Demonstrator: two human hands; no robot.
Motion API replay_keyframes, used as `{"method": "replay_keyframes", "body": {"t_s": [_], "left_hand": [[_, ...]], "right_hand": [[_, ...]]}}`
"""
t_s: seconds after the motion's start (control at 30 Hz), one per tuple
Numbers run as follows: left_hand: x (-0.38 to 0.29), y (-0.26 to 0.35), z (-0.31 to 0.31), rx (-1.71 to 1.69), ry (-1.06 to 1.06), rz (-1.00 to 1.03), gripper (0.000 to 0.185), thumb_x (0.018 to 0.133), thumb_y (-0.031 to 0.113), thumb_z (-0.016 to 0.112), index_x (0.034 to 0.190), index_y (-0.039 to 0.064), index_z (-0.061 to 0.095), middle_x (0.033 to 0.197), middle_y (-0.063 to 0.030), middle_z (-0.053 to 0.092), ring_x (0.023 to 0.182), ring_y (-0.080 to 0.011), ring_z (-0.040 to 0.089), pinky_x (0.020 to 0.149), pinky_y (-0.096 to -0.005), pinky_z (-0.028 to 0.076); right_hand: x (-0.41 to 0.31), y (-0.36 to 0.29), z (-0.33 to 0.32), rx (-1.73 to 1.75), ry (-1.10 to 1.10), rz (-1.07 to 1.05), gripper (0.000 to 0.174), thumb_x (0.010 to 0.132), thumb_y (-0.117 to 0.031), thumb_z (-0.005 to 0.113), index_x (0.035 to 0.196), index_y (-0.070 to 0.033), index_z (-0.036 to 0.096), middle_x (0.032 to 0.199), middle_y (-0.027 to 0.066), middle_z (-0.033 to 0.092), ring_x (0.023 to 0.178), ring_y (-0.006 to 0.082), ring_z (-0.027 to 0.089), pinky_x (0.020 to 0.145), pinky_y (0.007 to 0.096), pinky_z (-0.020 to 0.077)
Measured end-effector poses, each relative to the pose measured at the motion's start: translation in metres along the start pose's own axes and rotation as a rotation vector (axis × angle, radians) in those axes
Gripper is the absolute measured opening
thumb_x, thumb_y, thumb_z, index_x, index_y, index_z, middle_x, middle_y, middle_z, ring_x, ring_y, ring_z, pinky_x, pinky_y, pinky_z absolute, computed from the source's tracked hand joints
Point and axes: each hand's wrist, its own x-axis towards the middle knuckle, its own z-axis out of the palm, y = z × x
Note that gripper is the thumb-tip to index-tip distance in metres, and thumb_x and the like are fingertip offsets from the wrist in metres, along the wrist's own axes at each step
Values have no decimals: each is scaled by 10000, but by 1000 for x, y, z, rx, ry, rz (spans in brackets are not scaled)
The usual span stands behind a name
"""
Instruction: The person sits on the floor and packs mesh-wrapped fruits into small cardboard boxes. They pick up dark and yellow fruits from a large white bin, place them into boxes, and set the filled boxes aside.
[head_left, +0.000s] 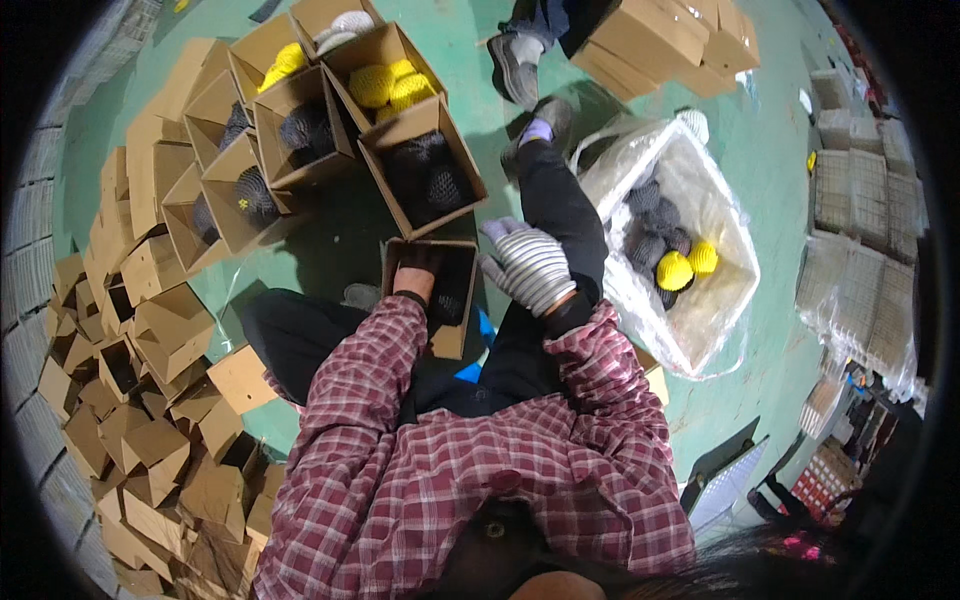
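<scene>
My bare left hand (417, 274) reaches down into a small open cardboard box (450, 341) between my legs. Its fingers are lost in the shadow there. Along the box's right side lie dark, net-textured items (448, 304). My right hand (532, 266), in a striped knit glove, hovers over my right thigh with thumb and fingers apart and nothing visible in it. Just beyond the small box stands another open cardboard box (390, 180) with black net-textured rounded items (442, 187) inside.
Several open boxes (274, 176) at the left front hold black, yellow and white rounded items. Empty cartons (150, 450) pile up at left. A plastic-lined container (720, 300) at right holds dark and yellow (675, 271) items. Another person's shoe (517, 75) is ahead, near stacked cartons (652, 45).
</scene>
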Motion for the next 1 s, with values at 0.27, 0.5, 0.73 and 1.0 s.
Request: {"method": "replay_keyframes", "body": {"t_s": [0.27, 0.5, 0.73, 1.0], "left_hand": [[-28, -43, -119, -850, 232, -188, 309, 880, 333, 629, 933, 29, 653, 818, -194, 651, 807, -378, 631, 721, -443, 499], [30, -87, -104, -877, 49, -494, 933, 823, 636, 570, 1427, -31, 324, 1278, -297, 528, 1179, -416, 525, 994, -438, 422], [72, -76, -78, -900, 109, -589, 520, 881, 290, 441, 1169, -136, 521, 1060, -327, 616, 998, -453, 597, 905, -490, 466], [109, -107, -111, -1017, 317, -631, 457, 925, 282, 439, 1160, -98, 532, 1020, -326, 622, 952, -462, 602, 853, -510, 475]], "right_hand": [[99, 30, 21, -2, -174, 317, 639, 835, -438, 623, 1252, 27, 490, 1157, 290, 574, 1075, 414, 574, 904, 458, 474], [134, 65, 83, 142, -408, 625, 489, 861, -420, 544, 1011, 34, 649, 1043, 276, 639, 1029, 412, 605, 887, 450, 483], [132, 68, 121, 372, 10, 732, 352, 880, -279, 491, 989, 15, 651, 979, 291, 632, 953, 439, 604, 816, 467, 472], [189, 63, 123, 614, 259, 811, 357, 840, -260, 621, 1017, 49, 653, 862, 148, 671, 771, 228, 615, 736, 347, 483]]}}
